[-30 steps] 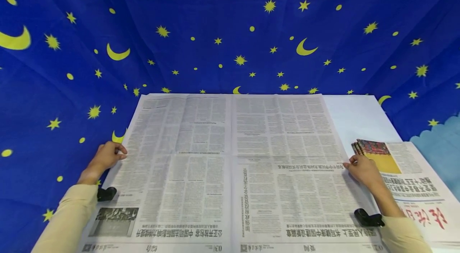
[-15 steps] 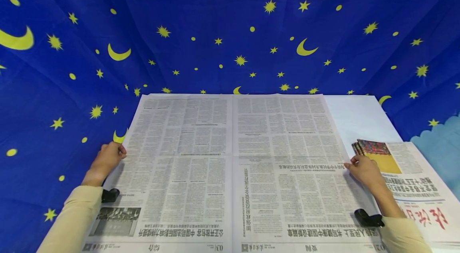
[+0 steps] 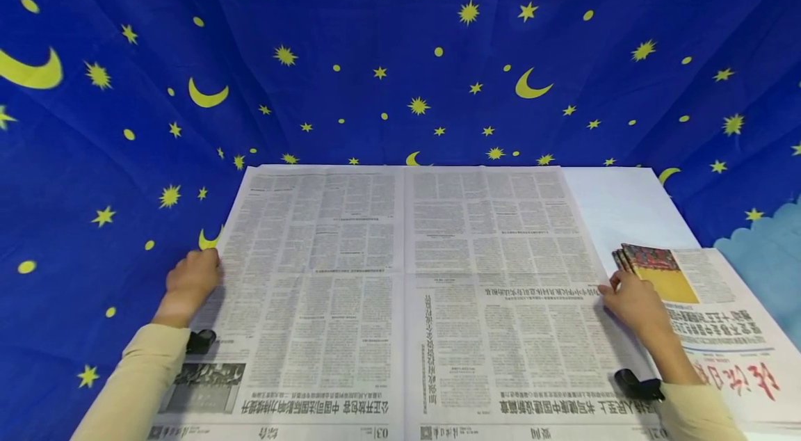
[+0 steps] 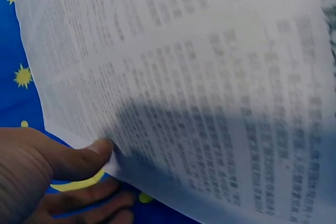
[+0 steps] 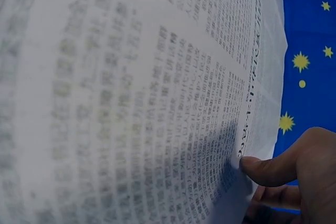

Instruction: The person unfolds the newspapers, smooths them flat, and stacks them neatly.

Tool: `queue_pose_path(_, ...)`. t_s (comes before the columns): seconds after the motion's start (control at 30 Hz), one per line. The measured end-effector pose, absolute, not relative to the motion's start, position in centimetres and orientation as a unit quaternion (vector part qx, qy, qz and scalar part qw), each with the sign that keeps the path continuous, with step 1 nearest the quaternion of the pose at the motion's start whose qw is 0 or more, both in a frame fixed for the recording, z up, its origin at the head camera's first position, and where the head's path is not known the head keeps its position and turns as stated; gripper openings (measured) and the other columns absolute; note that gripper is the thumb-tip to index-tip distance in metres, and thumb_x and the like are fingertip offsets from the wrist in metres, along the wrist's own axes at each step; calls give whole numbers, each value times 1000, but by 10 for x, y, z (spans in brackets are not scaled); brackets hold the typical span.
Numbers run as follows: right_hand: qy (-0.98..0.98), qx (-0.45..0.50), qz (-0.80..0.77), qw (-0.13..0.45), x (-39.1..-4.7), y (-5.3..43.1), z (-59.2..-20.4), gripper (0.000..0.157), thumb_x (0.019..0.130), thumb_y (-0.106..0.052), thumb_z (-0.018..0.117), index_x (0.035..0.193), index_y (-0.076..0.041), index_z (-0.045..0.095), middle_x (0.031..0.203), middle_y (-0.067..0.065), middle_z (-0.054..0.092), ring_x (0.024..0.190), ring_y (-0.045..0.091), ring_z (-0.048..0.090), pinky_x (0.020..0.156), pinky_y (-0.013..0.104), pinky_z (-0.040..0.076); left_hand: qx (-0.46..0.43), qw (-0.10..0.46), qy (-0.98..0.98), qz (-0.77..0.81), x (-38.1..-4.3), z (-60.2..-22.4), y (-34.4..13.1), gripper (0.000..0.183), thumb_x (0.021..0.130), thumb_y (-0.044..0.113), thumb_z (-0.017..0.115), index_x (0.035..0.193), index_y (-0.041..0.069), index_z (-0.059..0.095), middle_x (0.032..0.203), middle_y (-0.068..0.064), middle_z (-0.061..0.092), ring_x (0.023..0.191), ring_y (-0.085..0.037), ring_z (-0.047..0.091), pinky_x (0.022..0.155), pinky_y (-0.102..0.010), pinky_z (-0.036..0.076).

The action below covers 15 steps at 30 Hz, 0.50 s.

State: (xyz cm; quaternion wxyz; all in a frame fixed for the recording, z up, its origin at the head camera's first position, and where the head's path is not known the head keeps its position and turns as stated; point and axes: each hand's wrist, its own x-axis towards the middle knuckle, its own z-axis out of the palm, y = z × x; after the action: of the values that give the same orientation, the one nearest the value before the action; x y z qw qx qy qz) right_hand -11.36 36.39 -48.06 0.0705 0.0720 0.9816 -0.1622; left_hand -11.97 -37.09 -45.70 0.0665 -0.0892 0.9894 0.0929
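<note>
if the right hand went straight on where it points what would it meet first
Probably the open newspaper: the right hand pinches its edge and points inward across it, though depth is unclear.

Draped booth point(image 3: 738, 3): starry cloth point(image 3: 350, 23) on three sides.

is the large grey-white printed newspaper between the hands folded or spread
Spread: the large grey-white printed newspaper shows two pages side by side.
</note>
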Motion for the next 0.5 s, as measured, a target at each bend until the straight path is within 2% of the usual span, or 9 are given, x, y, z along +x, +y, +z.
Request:
queue_pose_path(0.13,988,81,-116,59,-108,358,-478,30,91,-27,61,86,2,55,62,16,56,51,27,50,44,39,37,-76,48,994,59,-121,-456,-363,18,88,-5,44,96,-12,58,87,-40,53,76,-56,57,58,-65,45)
queue_pose_path(0.2,992,81,-92,39,-105,356,-478,33,90,-29,62,88,4,55,61,19,55,49,28,50,41,41,36,-64,43,996,51,-124,-456,-360,17,87,-5,45,96,-10,58,87,-39,52,77,-56,57,59,-65,45)
queue_pose_path(0.33,994,72,-77,-11,-100,355,-477,36,88,-28,64,94,6,56,62,24,56,47,31,50,40,43,35,-38,56,996,60,-132,-457,-350,7,87,3,55,87,-3,59,86,-30,56,74,-47,59,59,-60,46)
queue_pose_path(0.5,994,59,-73,-62,-92,358,-478,30,86,-19,65,94,8,57,63,25,57,46,31,47,39,44,33,2,69,992,104,-144,-461,-322,12,90,15,67,89,4,65,87,-17,63,71,-29,60,60,-48,47)
